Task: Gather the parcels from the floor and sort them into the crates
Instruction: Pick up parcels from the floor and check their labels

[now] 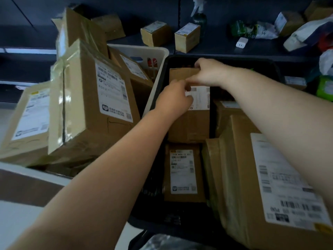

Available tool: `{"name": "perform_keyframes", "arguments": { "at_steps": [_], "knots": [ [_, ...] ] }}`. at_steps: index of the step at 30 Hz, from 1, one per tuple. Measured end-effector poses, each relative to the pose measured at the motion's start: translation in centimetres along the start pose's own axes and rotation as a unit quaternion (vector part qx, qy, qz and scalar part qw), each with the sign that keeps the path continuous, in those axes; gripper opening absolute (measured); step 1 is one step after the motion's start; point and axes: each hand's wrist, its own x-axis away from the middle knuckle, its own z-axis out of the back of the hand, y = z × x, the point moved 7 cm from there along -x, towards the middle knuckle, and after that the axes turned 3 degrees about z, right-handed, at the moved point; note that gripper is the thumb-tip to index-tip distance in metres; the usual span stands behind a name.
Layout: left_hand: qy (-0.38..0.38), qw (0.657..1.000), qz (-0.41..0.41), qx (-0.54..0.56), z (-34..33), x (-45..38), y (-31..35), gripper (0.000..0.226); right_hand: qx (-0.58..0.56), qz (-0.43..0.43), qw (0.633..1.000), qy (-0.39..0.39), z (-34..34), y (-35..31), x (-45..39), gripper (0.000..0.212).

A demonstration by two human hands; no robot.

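A brown cardboard parcel (191,121) with a white label stands in the black crate (180,59) at the middle. My left hand (173,100) grips its left side near the label. My right hand (209,73) grips its top far edge. A smaller labelled parcel (183,173) lies in the crate in front of it. A large labelled parcel (252,177) fills the crate's right side. To the left, a white crate (156,51) holds several tall parcels (93,100).
A dark shelf (216,47) runs behind the crates with small boxes (155,34), a spray bottle (199,17), a white charger (241,42) and bags (306,33). A green packet (326,87) lies at the right. A flat labelled parcel (27,121) leans at the far left.
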Motion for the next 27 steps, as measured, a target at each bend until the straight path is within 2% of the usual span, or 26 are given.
{"name": "perform_keyframes", "arguments": {
  "at_steps": [2, 3, 6, 8, 10, 12, 14, 15, 19, 21, 23, 27],
  "knots": [
    [-0.012, 1.0, 0.007, -0.023, -0.4, 1.1, 0.1, 0.024, 0.018, 0.011, 1.0, -0.004, 0.4, -0.3, 1.3, 0.061],
    [-0.042, 0.998, 0.011, -0.039, -1.3, 1.8, 0.2, 0.023, 0.029, 0.007, 1.0, -0.003, 0.2, -0.2, 2.0, 0.055],
    [-0.191, 0.975, -0.007, -0.118, -5.9, 4.6, 0.7, 0.024, 0.06, -0.028, 0.998, -0.004, -1.1, 0.7, 3.4, 0.041],
    [-0.284, 0.946, 0.005, -0.153, -9.0, 6.6, 0.6, 0.034, 0.035, -0.045, 0.998, 0.02, -1.5, 1.5, 4.0, 0.03],
    [-0.319, 0.935, 0.05, -0.143, -10.6, 7.6, 0.2, 0.038, -0.009, -0.062, 0.996, 0.064, -1.0, 2.6, 4.3, 0.025],
    [-0.314, 0.939, 0.088, -0.107, -11.0, 7.7, -0.3, 0.031, -0.057, -0.079, 0.988, 0.121, -0.2, 3.6, 4.6, 0.035],
    [-0.298, 0.945, 0.107, -0.079, -10.9, 7.5, -1.2, 0.025, -0.093, -0.06, 0.98, 0.168, 0.4, 3.9, 4.5, 0.04],
    [-0.287, 0.949, 0.11, -0.076, -10.7, 7.4, -1.7, 0.024, -0.088, -0.035, 0.983, 0.155, 0.0, 3.5, 4.3, 0.04],
    [-0.255, 0.951, 0.095, -0.147, -10.9, 8.2, -3.1, 0.022, 0.04, 0.015, 0.999, -0.007, -3.7, 2.6, 3.8, 0.045],
    [-0.25, 0.938, 0.07, -0.229, -11.6, 9.1, -3.5, 0.033, 0.087, 0.03, 0.995, -0.036, -4.4, 2.4, 3.9, 0.055],
    [-0.215, 0.928, 0.01, -0.303, -11.8, 9.6, -3.3, 0.047, 0.149, 0.06, 0.987, -0.025, -4.6, 1.9, 4.0, 0.06],
    [-0.144, 0.914, -0.095, -0.368, -11.6, 9.8, -2.2, 0.058, 0.234, 0.122, 0.964, 0.031, -4.4, 0.3, 4.3, 0.051]
  ]
}}
